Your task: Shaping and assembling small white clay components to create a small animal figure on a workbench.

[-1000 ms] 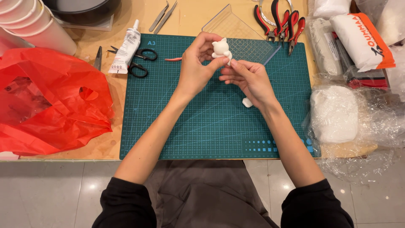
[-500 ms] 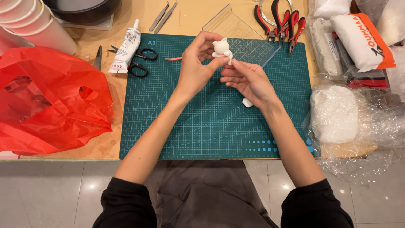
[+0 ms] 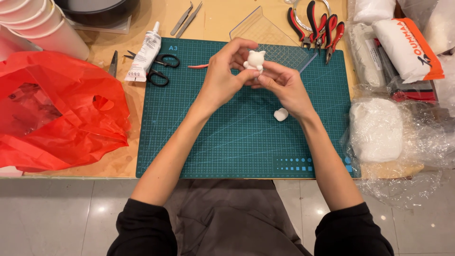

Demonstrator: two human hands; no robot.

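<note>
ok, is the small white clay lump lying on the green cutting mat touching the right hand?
Cannot tell. In the head view the small white clay lump sits right at the edge of the right hand, on the green cutting mat; neither gap nor contact shows plainly.

Both hands meet over the green cutting mat point(image 3: 227, 142). The left hand point(image 3: 222, 78) and right hand point(image 3: 284, 87) pinch a small white clay figure point(image 3: 255, 60) with two ears between their fingertips. A small white clay lump point(image 3: 281, 114) lies on the mat just beside the right wrist.
</note>
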